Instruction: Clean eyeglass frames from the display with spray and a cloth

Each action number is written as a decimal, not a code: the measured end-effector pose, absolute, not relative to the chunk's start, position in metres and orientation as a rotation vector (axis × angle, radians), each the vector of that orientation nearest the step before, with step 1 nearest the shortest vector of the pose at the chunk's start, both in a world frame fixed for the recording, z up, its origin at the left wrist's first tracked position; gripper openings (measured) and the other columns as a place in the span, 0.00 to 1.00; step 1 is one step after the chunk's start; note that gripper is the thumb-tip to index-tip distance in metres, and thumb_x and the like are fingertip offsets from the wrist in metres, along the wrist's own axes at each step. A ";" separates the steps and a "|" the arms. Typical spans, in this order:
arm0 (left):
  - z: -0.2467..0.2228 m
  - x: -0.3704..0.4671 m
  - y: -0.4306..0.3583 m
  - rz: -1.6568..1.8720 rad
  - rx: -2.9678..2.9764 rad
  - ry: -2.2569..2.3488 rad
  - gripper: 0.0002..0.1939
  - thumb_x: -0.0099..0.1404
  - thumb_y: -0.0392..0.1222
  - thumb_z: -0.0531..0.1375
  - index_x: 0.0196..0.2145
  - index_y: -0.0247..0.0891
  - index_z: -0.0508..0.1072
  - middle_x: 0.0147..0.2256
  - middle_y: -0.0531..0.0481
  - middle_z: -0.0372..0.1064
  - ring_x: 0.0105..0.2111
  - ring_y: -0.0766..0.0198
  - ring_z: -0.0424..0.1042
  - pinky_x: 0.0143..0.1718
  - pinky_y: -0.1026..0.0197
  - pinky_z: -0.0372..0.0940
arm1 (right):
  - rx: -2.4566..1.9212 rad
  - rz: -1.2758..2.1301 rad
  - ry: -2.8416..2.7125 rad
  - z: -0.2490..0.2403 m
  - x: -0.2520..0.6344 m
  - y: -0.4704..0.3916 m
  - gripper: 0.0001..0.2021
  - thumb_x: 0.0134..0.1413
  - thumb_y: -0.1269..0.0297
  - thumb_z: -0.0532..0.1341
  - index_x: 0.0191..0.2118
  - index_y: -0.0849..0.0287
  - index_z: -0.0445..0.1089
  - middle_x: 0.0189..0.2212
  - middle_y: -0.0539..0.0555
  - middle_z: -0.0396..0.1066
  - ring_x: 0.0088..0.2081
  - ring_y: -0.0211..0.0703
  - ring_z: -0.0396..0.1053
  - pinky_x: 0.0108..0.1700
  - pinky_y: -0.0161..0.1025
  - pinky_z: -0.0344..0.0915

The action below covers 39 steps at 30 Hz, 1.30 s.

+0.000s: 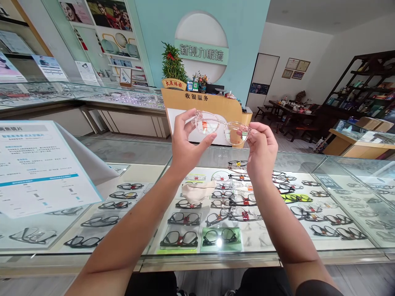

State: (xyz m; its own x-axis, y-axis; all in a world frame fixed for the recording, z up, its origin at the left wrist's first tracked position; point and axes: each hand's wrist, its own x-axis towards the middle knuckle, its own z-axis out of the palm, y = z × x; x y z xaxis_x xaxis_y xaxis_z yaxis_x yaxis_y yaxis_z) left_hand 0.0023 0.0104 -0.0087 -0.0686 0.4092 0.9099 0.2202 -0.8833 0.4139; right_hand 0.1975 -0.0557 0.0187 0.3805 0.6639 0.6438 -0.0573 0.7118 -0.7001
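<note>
A pair of clear-framed eyeglasses (222, 122) is held up in front of me, above the glass counter. My left hand (188, 137) grips its left end, with the thumb reaching below the left lens and the fingers behind the frame's corner. At the other end, my right hand (262, 146) pinches the frame near the right hinge. Below my hands a crumpled pale cloth (197, 192) lies on the counter top. Under the glass, several rows of eyeglasses (184, 218) sit in the display case.
A folded printed sign (40, 164) stands on the glass counter (148, 250) at the left. Across the room is a wooden cashier desk (182, 100) with a plant (173, 63). More glass showcases (117, 96) line the left; another showcase (364, 139) stands at the right.
</note>
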 end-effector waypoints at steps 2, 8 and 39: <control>-0.002 -0.004 0.008 2.108 2.100 0.706 0.42 0.63 0.65 0.74 0.68 0.53 0.64 0.66 0.41 0.68 0.66 0.43 0.74 0.69 0.34 0.70 | -0.665 0.510 -1.138 0.021 0.203 -0.055 0.08 0.62 0.64 0.61 0.43 0.52 0.77 0.40 0.53 0.82 0.46 0.48 0.83 0.54 0.51 0.78; 0.020 -0.020 -0.010 2.036 2.417 0.712 0.42 0.60 0.54 0.78 0.68 0.53 0.67 0.63 0.44 0.71 0.64 0.43 0.74 0.65 0.37 0.73 | -0.802 0.423 -1.477 0.031 0.220 -0.059 0.07 0.65 0.56 0.67 0.44 0.48 0.83 0.47 0.52 0.82 0.52 0.48 0.78 0.57 0.52 0.74; 0.013 -0.004 -0.010 1.547 2.009 0.260 0.43 0.62 0.45 0.77 0.69 0.54 0.65 0.58 0.44 0.73 0.53 0.53 0.80 0.53 0.51 0.81 | -0.730 1.103 -1.614 0.027 0.225 -0.056 0.10 0.64 0.53 0.72 0.40 0.53 0.82 0.42 0.51 0.84 0.45 0.42 0.76 0.57 0.45 0.70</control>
State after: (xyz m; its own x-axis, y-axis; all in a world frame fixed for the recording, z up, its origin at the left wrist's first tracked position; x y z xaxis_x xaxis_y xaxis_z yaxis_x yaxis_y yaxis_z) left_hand -0.0043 -0.0100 0.0127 0.3068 0.4863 0.8182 -0.1918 -0.8104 0.5536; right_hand 0.2251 -0.0560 0.0274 -0.3110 0.8637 0.3967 -0.0559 0.4000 -0.9148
